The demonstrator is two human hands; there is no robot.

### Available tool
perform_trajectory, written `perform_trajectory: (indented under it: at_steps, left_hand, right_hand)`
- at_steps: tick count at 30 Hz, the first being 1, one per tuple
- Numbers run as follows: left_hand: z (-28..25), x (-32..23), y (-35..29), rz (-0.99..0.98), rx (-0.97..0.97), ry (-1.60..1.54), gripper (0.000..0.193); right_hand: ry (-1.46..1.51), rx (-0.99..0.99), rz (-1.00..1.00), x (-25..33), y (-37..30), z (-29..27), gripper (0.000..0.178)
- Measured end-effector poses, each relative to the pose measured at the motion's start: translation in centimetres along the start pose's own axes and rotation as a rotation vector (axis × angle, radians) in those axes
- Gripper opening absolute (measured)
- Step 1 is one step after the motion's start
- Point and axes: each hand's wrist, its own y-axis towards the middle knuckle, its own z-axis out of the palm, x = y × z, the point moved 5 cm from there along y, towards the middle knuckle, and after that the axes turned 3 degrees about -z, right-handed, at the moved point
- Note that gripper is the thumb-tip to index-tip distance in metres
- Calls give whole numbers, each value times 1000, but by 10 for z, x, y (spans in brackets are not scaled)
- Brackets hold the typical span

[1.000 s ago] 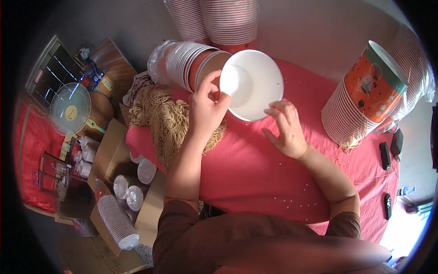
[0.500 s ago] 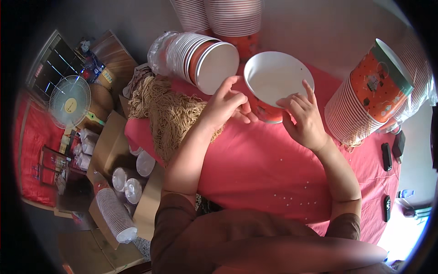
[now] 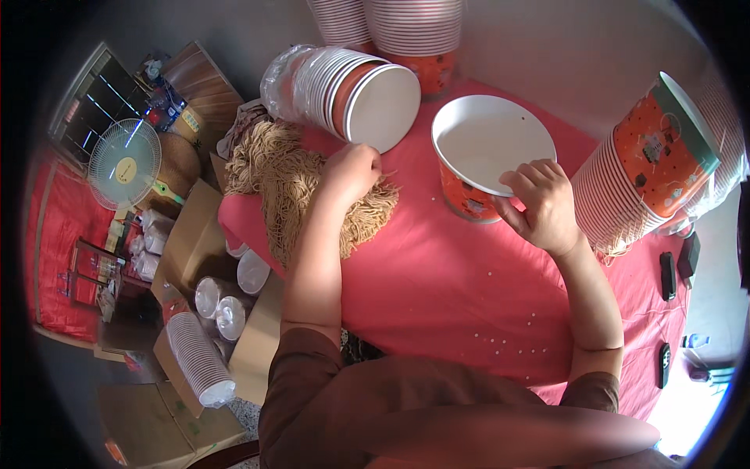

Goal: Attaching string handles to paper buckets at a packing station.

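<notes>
A large paper bucket [image 3: 467,194], white inside with an orange printed outside, stands upright on the red cloth. My right hand [image 3: 543,205] is closed on its near right rim, thumb against the outer wall and fingers curled at the edge. To the left, my left hand [image 3: 353,170] rests over the right part of a heap of tan strings [image 3: 285,199]. Its fingers are curled in; whether a string is between them is hidden. Just beyond that hand, a nested stack of paper buckets [image 3: 383,108] lies on its side, partly wrapped in clear plastic.
Another bucket stack [image 3: 660,156] leans at the right, strings under its rim. Taller stacks [image 3: 418,39] stand at the back. White bits [image 3: 500,340] dot the red cloth [image 3: 422,289]. Black devices [image 3: 668,275] lie at the right edge. Left of the table, a cardboard box [image 3: 258,344] holds plastic-wrapped tubs.
My left hand has left the bucket's side and moved down-left onto the strings, its fingers curling in. My right hand has gone from spread fingers to closing on the bucket's rim.
</notes>
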Motion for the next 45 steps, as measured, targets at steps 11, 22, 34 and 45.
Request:
perform_trajectory:
  at_steps: [11, 22, 34, 45]
  left_hand:
    - [48, 0, 28, 42, -101, 269, 18]
    - [0, -23, -3, 66, -113, -92, 16]
    - [-51, -89, -90, 882, -86, -1132, 5]
    - [-21, -87, -72, 550, -250, -702, 6]
  right_hand:
    - [-34, -1, -7, 5, 2, 1, 24]
    - [-26, -7, -7, 3, 1, 1, 22]
    - [-36, -6, -17, 5, 2, -1, 24]
    - [17, 76, 25, 14, 8, -11, 25]
